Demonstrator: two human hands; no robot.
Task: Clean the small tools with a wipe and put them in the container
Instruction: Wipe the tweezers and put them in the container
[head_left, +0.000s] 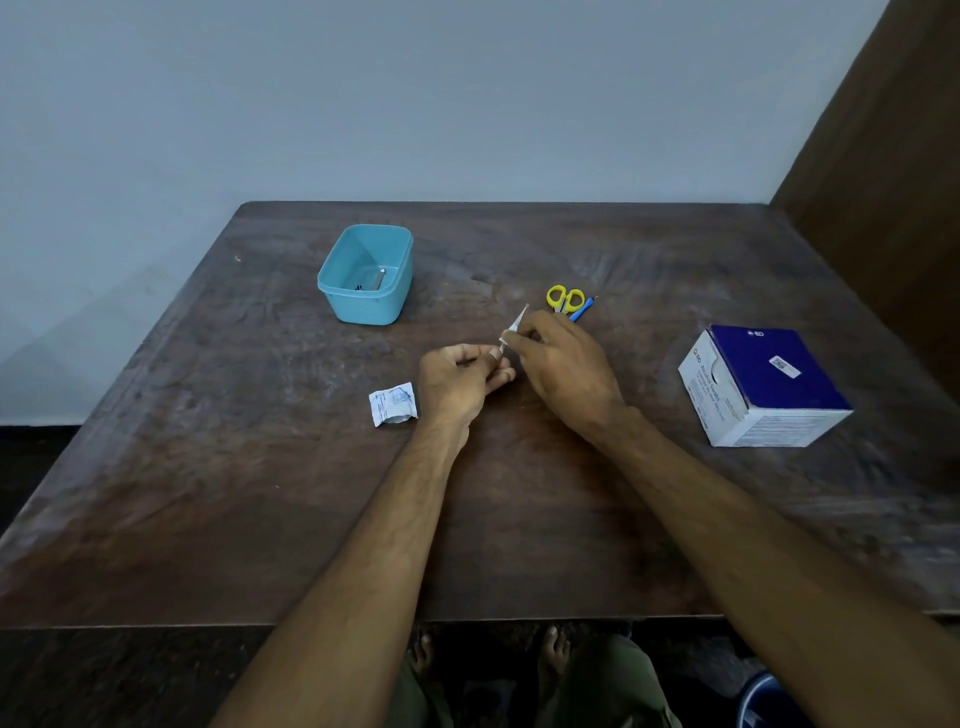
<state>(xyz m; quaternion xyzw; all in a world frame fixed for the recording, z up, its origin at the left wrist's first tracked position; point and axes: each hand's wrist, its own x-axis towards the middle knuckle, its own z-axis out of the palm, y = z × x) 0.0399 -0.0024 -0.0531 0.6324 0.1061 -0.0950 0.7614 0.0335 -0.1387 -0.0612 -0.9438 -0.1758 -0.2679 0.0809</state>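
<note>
Near the middle of the dark wooden worktop (260, 415), a slender metal tool (517, 325) is held between both hands, its pointed tip angled up and away from the person. The left hand (457, 382) is curled, thumb and fingertips pinching the tool's near end. The right hand (563, 364) is closed over the tool's middle; a small white wipe (505, 338) is seen at its fingertips, pressed against the tool, though most of it is hidden by the fingers. Just left of the left wrist a torn, crumpled white wipe packet (393, 404) is seen lying flat. Just beyond the right hand, yellow-handled scissors (564, 299) are noted on the worktop, with a blue-handled tool (583, 309) beside them on the right, partly covered by the knuckles. Toward the far left an open light-blue container (366, 273) stands; a small metal item (377, 279) and something dark and too small to identify are seen on its floor. On the right, well apart from the hands, a blue-and-white box of alcohol swabs (763, 384) is seen resting. A pale wall (415, 104) stands behind the worktop.
</note>
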